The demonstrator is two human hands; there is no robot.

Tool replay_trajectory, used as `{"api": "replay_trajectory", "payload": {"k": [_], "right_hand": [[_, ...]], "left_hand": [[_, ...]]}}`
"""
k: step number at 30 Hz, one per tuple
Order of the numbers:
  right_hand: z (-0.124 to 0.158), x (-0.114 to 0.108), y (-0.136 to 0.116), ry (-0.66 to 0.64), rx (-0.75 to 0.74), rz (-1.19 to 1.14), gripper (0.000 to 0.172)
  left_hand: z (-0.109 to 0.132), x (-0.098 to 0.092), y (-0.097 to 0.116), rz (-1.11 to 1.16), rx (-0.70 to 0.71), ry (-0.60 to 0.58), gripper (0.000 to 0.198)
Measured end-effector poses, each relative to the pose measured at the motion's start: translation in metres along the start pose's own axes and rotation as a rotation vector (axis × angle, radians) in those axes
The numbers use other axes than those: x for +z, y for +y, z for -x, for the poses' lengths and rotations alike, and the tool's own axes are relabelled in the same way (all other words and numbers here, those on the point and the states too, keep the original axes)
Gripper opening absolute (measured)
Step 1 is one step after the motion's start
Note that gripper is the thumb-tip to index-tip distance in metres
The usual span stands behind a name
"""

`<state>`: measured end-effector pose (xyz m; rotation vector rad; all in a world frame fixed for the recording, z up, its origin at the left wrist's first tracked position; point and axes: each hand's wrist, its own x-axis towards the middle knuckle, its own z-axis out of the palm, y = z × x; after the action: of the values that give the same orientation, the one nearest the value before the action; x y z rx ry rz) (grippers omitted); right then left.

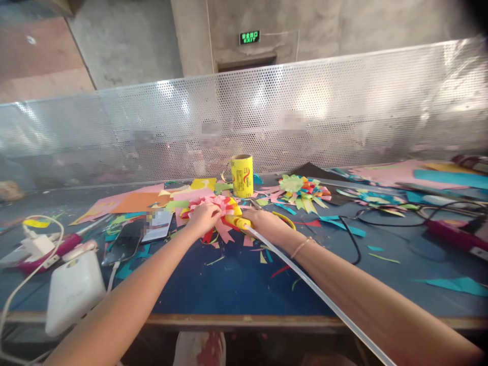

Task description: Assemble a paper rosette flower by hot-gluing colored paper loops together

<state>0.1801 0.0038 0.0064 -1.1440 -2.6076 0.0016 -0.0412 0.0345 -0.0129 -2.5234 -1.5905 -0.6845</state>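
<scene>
My left hand (206, 217) is closed on a pink and red paper flower (227, 204), its fingertips at the petals. Beside it, my right hand (265, 222) is wrapped round a yellow glue gun (239, 222), whose handle is mostly hidden. The gun's front end points towards the flower. From its back a long translucent glue stick (305, 277) runs down over my right forearm. A yellow curved piece (285, 219) shows behind the right hand; I cannot tell what it belongs to. Just beyond the hands a yellow printed roll (242, 177) stands upright.
Paper flowers (305, 190) and coloured scraps (213, 184) litter the blue table (229, 295). On the left lie a phone (124, 241), a white power bank (76, 290) and a power strip (64, 249). A black cable (353, 241) crosses the right. A perforated metal screen (152, 117) stands behind.
</scene>
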Motion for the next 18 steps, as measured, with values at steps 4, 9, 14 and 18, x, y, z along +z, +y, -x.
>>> {"api": "replay_trajectory", "payload": {"k": [4,9,14,18], "right_hand": [[-0.0021,0.0039,-0.0005,-0.020,0.004,0.011,0.025],[-0.0009,0.0041,-0.0004,-0.008,-0.020,0.031,0.023],[-0.0007,0.0029,0.0008,-0.021,-0.029,0.025,0.023],[-0.0005,0.0014,-0.0014,-0.038,-0.030,0.028,0.027]], "left_hand": [[-0.0004,0.0023,-0.0028,0.036,-0.011,0.025,0.017],[-0.0003,0.0031,-0.0045,0.037,-0.020,0.035,0.015],[0.0000,0.0044,-0.0058,0.037,-0.026,0.042,0.019],[0.0005,0.0044,-0.0049,0.041,-0.050,0.059,0.019]]}}
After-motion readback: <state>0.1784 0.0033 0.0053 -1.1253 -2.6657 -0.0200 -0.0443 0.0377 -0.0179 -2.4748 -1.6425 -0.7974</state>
